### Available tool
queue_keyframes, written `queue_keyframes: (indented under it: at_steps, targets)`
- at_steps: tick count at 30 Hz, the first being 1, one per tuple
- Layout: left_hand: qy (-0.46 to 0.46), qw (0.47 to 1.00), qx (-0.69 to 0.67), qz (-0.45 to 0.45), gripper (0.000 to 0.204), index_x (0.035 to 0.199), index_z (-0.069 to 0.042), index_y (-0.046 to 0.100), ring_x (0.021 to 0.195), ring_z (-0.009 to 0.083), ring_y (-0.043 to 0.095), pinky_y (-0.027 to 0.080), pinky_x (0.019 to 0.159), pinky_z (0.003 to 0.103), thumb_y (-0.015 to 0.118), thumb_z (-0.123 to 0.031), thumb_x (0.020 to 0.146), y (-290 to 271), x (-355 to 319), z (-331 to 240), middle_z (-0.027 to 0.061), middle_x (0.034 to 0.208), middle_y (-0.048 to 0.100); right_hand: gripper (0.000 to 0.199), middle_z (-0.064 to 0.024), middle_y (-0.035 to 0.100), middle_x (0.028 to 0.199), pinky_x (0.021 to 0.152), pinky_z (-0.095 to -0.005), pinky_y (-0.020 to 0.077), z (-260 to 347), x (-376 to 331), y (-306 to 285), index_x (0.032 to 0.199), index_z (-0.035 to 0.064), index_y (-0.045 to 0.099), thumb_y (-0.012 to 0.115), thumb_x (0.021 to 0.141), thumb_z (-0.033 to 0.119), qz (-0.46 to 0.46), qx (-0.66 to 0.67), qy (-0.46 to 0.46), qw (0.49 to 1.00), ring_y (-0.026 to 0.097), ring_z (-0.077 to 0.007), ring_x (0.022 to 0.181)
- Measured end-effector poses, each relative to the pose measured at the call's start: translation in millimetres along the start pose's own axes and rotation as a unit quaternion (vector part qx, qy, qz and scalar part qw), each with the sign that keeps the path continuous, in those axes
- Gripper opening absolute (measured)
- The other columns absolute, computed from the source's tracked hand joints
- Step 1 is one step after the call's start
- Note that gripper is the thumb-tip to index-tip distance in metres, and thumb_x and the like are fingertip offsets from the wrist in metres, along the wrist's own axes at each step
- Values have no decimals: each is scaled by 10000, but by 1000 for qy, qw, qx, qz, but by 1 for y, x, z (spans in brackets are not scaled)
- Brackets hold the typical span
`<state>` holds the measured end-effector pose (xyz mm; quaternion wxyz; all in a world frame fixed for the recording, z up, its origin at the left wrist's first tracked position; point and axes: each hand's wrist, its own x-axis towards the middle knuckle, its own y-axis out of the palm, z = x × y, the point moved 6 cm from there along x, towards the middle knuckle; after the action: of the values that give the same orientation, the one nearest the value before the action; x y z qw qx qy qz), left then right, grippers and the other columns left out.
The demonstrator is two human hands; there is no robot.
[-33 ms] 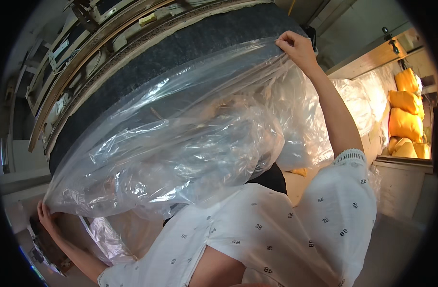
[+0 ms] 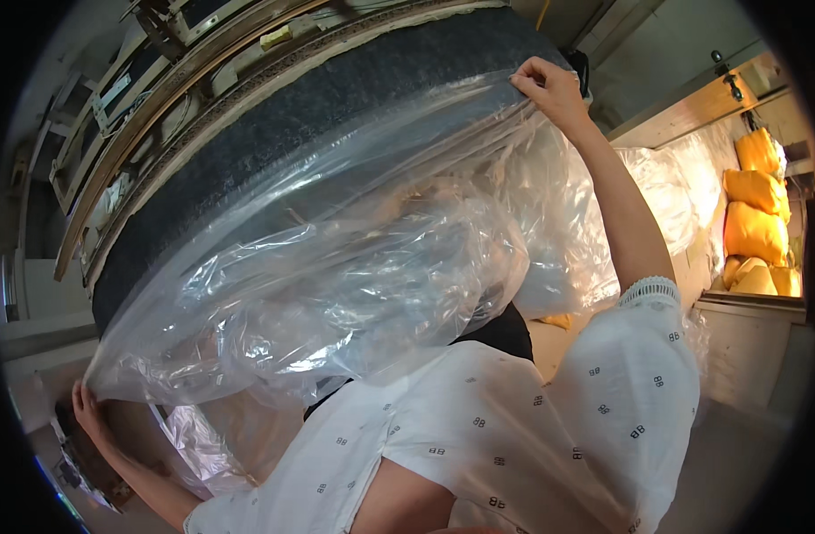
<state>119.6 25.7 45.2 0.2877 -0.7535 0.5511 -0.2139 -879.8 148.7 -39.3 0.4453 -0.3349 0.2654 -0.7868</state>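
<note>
A large clear plastic sheet (image 2: pixel 336 285) hangs in folds between my hands and over my lap. Its far edge lies across a dark grey padded surface (image 2: pixel 363 80) that curves along the top. At the upper right, my right hand (image 2: pixel 552 92) pinches one end of that edge between thumb and fingers. My left hand (image 2: pixel 89 411), out at the lower left, grips the sheet's opposite corner; its fingertips are partly hidden by the plastic. Between the two hands the edge is stretched, while the rest lies crumpled and shiny.
A machine frame with wooden rails (image 2: pixel 140 133) runs behind the grey surface. More crumpled clear plastic (image 2: pixel 656 191) spreads to the right. Stacked yellow bundles (image 2: pixel 754 227) sit in a lit opening at the far right. A wooden board with a dark fitting (image 2: pixel 692 102) stands at the upper right.
My left hand has shifted very slightly down and to the right, and the plastic's folds and highlights have moved a little. Both hands keep their hold.
</note>
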Motion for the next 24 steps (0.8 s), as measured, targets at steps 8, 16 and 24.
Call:
queue_keyframes:
  at_steps: [8, 16, 24]
  targets:
    - [-111, 989, -92, 29, 425, 1247, -133, 504, 935, 69, 478, 369, 766, 255, 568, -334, 878, -42, -45, 119, -59, 1114, 541, 182, -44, 527, 849, 746, -240, 405, 5, 36, 0, 898, 36, 618, 608, 813, 197, 35, 30, -135, 990, 518, -143, 803]
    - [255, 948, -187, -39, 401, 1218, -31, 483, 1053, 148, 514, 389, 909, 274, 533, -274, 904, 73, -13, -65, 68, 1180, 529, 237, -71, 625, 991, 759, -282, 456, 26, 134, -96, 1046, 34, 536, 506, 908, 225, -241, 320, -36, 916, 577, -140, 885]
    - [92, 973, -168, -129, 376, 1110, -16, 599, 946, 115, 537, 396, 832, 224, 575, -312, 879, 140, 140, 53, 23, 1057, 610, 249, -30, 623, 819, 722, -240, 434, -61, 151, 32, 970, 14, 604, 571, 855, 232, -185, 165, 15, 969, 559, -105, 785]
